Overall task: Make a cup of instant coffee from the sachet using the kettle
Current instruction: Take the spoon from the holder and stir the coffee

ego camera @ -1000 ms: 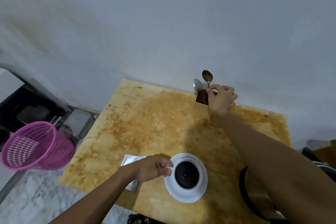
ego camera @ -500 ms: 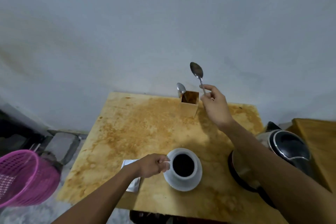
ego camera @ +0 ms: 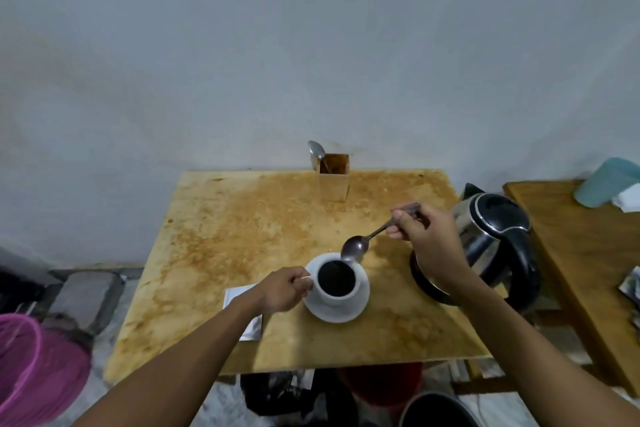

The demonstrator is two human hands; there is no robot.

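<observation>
A white cup (ego camera: 337,295) full of dark coffee stands on a white saucer (ego camera: 356,305) near the front of the stained wooden table (ego camera: 225,236). My left hand (ego camera: 282,289) grips the cup's handle. My right hand (ego camera: 427,236) holds a metal spoon (ego camera: 360,244) by its handle, with the bowl just above the cup's far rim. A silver sachet (ego camera: 251,326) lies flat under my left forearm. The steel and black kettle (ego camera: 495,239) sits on its base at the table's right edge, behind my right hand.
A wooden holder (ego camera: 334,180) with another spoon (ego camera: 317,151) stands at the table's back edge against the wall. A pink basket (ego camera: 38,371) is on the floor at left. A second wooden table (ego camera: 581,253) at right carries a teal object (ego camera: 606,185).
My right hand has lifted the spoon out of the holder and carried it down to the cup, turning its bowl downward. My left hand stays on the cup's handle.
</observation>
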